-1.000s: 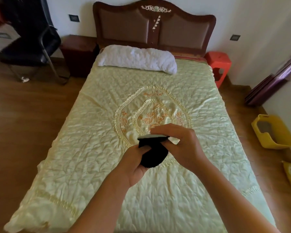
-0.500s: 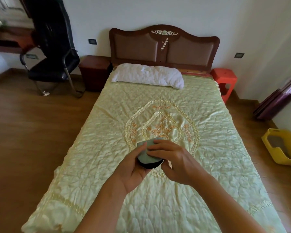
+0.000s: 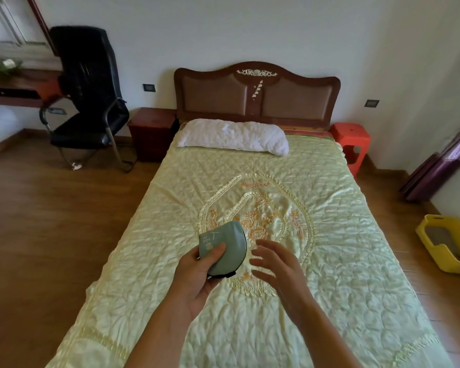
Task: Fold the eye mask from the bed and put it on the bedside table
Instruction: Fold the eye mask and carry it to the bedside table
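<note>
The eye mask (image 3: 227,244) is folded in half, grey-green outside with white characters and a black edge. My left hand (image 3: 201,272) grips it from below, thumb on top, above the middle of the bed (image 3: 343,235). My right hand (image 3: 275,264) hovers just to the right of the mask with its fingers spread, holding nothing. The dark red-brown bedside table (image 3: 150,131) stands left of the headboard, far from both hands.
A white pillow (image 3: 233,136) lies at the head of the bed. A black office chair (image 3: 87,102) stands left of the bedside table. A red plastic stool (image 3: 352,144) is right of the headboard, a yellow bin (image 3: 446,245) on the floor at right.
My right hand has let go of the mask and opened. The mask, folded, now rests in my left hand alone. The view has tilted up, showing more of the room.
</note>
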